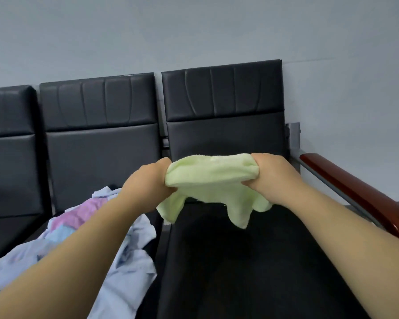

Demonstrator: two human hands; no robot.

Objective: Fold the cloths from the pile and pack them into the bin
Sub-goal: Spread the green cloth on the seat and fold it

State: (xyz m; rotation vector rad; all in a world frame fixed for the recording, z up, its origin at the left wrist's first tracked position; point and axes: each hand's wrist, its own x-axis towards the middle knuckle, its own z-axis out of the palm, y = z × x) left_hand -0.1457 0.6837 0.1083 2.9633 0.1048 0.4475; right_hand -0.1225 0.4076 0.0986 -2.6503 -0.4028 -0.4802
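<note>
Black seats (224, 261) beneath; left hand (148, 180) and right hand (271, 173) each grip the green cloth (207, 180), mid-fold. Next, probably halve it again.

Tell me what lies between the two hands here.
A pale green cloth stretches between them, the left hand gripping one end and the right hand the other, above the black seat. The head view shows it.

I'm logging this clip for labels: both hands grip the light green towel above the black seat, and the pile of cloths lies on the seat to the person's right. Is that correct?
Not quite. The head view shows the pile of cloths on the seat to the person's left, not right. The rest holds: the left hand and right hand both grip the light green towel above the black seat.
</note>
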